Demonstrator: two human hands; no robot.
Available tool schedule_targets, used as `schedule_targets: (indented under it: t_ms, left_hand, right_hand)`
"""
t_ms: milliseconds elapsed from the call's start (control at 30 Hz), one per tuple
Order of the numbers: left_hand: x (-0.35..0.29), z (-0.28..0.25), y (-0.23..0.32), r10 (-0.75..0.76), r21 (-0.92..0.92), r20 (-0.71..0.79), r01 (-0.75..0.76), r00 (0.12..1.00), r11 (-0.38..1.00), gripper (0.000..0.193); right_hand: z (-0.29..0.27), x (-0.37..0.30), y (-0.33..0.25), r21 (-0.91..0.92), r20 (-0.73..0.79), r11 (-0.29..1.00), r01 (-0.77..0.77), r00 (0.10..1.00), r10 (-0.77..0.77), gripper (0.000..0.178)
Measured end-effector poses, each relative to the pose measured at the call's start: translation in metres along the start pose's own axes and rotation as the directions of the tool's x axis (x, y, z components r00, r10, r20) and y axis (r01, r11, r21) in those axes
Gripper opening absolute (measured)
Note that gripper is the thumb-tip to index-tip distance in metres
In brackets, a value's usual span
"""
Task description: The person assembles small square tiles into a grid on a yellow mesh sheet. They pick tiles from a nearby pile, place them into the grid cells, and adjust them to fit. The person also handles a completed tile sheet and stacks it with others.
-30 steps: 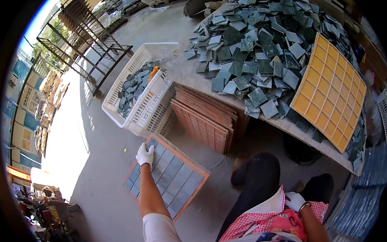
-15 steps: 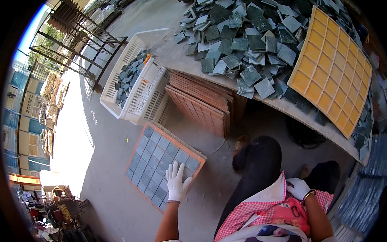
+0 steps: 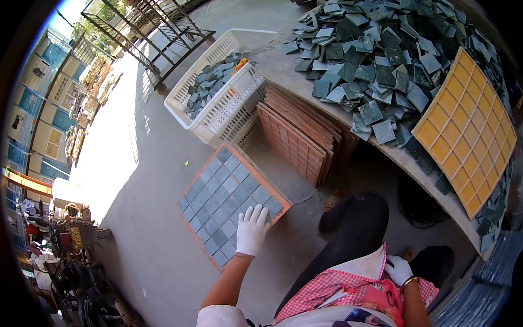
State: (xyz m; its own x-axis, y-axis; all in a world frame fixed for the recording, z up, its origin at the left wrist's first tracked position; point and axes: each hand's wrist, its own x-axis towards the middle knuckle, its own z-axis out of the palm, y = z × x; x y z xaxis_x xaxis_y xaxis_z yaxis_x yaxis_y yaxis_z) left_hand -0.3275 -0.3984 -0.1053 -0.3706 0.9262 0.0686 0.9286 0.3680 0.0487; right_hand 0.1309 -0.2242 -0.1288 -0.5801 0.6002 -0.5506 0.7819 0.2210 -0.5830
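Note:
A square tray with an orange-brown rim (image 3: pixel 203 235) is filled with rows of grey-green stone tiles (image 3: pixel 221 188). It is tilted, its upper edge toward a white crate. White-gloved, my left hand (image 3: pixel 252 231) lies on the tray's near right side, fingers stretched out over the tiles and the rim. Nothing shows in that hand. My right hand (image 3: pixel 398 271), also gloved, rests in my lap against the pink checked apron (image 3: pixel 332 290); its fingertips are hidden in the cloth.
Loose stone tiles (image 3: pixel 386 70) are heaped on a table (image 3: pixel 310 96), with a yellow grid tray (image 3: pixel 469 133) leaning on them. Brown grid trays (image 3: pixel 291 142) stand stacked below. A white crate (image 3: pixel 185 112) holds more tiles. Metal racks (image 3: pixel 161 59) and parked motorbikes (image 3: pixel 90 284) lie beyond.
The view has swung, shifting most things rightward. The left hand's spread fingers have drawn closer together and it sits nearer the tray's edge. My right hand stays in my lap.

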Motion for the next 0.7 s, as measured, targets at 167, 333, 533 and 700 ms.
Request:
schedule_targets:
  t_ms: [167, 333, 533, 700]
  left_hand:
    - [0.001, 0.0, -0.014, 0.057, -0.086, -0.129, -0.068, 0.99, 0.994, 0.035]
    - [0.021, -0.016, -0.039, -0.09, -0.273, -0.183, 0.038, 0.979, 0.961, 0.029]
    - [0.019, -0.008, -0.038, -0.235, -0.329, -0.254, 0.144, 0.938, 0.933, 0.035]
    - [-0.004, -0.014, 0.015, -0.183, -0.339, -0.205, 0.106, 0.962, 0.935, 0.027]
  right_hand:
    - [-0.001, -0.003, 0.002, -0.039, -0.021, 0.999, -0.009, 1.0, 0.008, 0.04]
    - [0.004, 0.0, 0.005, -0.051, -0.022, 0.998, -0.039, 0.999, 0.037, 0.04]
    - [0.004, 0.004, 0.001, -0.082, 0.009, 0.994, -0.071, 0.997, 0.072, 0.038]
    - [0.005, 0.005, 0.0, -0.127, 0.01, 0.987, -0.098, 0.995, 0.1, 0.036]
